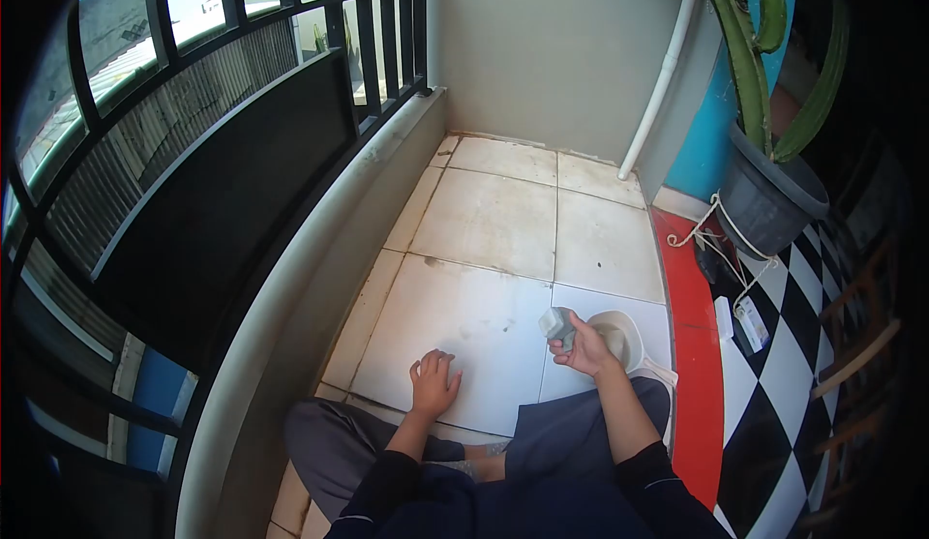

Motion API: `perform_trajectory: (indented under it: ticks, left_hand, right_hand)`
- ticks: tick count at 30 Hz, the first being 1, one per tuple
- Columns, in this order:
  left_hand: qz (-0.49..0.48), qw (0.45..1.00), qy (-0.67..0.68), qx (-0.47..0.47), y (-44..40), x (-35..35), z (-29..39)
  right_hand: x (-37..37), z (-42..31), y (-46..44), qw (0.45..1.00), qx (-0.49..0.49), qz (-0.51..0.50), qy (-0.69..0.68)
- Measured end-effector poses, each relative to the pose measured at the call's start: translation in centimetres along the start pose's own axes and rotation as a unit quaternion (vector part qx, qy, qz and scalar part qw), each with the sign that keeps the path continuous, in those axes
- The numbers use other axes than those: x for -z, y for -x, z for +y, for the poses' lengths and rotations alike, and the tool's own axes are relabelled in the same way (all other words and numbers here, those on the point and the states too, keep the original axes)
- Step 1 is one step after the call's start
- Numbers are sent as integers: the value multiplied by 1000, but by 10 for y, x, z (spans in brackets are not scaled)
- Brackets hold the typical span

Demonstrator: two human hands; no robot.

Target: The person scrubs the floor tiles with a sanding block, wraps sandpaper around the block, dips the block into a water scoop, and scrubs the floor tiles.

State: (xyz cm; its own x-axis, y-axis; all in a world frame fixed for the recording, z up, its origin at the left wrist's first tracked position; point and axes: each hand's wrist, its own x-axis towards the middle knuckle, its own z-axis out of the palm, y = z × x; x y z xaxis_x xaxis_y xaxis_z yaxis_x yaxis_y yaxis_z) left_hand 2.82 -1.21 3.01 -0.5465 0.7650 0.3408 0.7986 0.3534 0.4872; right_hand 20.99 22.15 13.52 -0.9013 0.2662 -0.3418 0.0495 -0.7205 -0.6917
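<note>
My right hand (pixel 586 347) is closed around a small grey, blocky thing with a pale end (pixel 556 325); whether it is a sponge or something else I cannot tell. Just behind that hand stands a white plastic dipper (pixel 633 341), its handle (pixel 660 373) pointing toward my right knee. Something beige or murky shows inside the dipper, partly hidden by my hand. My left hand (pixel 434 384) lies palm down at the white floor tile (pixel 455 316), fingers a little spread and holding nothing. Dark smudges mark the tile ahead of it.
A low wall with a black metal railing (pixel 261 191) runs along the left. On the right, a red strip (pixel 682 345) borders a black-and-white checkered floor (pixel 789 374). A potted cactus (pixel 774 191) stands on a white metal stand. A white pipe (pixel 663 79) runs down the far corner.
</note>
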Motion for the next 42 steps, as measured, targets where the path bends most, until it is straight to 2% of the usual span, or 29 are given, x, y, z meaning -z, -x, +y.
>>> perform_trajectory:
  ticks: [2,4,7,10,13,17,18,20,22,27,29,31,33,34,35,36,37,39,40,42]
  left_hand:
    - [-29,999,23,-33,12,2,14]
    - [-59,995,45,-63,19,6,26]
    - [-96,990,86,-59,25,9,37]
    - [-90,989,98,-67,24,8,43]
    - [-107,981,142,-74,16,8,66]
    - [-125,970,191,-84,-11,2,102]
    - [-134,963,223,-75,-19,-1,110]
    - [-143,954,254,-65,-37,-5,125]
    - [-161,905,391,38,-55,-4,140]
    - [-120,860,492,54,-76,7,161]
    - [-228,758,595,140,-79,10,155]
    - [-241,748,603,137,-76,12,153]
    - [-210,736,623,163,-72,11,150]
    - [-214,735,622,164,-70,10,150]
    - [-172,722,648,170,-67,12,155]
    - [-131,707,673,175,-66,13,158]
    - [-134,705,674,176,-66,11,158]
    - [-113,739,640,176,-66,8,152]
    - [-110,757,622,167,-67,4,149]
    - [-112,755,621,178,-68,4,155]
  right_hand:
    - [0,-10,10,998,34,-24,-53]
    - [-8,-21,20,992,105,37,-54]
    - [18,-32,24,993,122,3,5]
    - [29,-35,39,991,132,31,-8]
    - [42,-26,50,989,144,14,-31]
    - [30,-18,46,964,197,154,86]
    - [34,-18,44,972,195,116,67]
    - [33,-15,42,973,190,106,79]
    - [26,-12,40,976,185,82,83]
    - [8,-8,39,990,132,-28,34]
    - [3,-1,35,992,107,-66,12]
    - [-3,7,33,988,97,-32,118]
    - [-6,11,29,985,91,-19,143]
    - [-7,11,28,974,88,2,209]
    - [-7,11,28,957,83,22,276]
    - [-3,16,23,951,117,32,285]
    - [-2,19,23,951,116,36,285]
    - [-7,24,24,858,277,124,415]
    - [-8,22,23,866,280,125,395]
    - [-10,19,25,859,284,115,410]
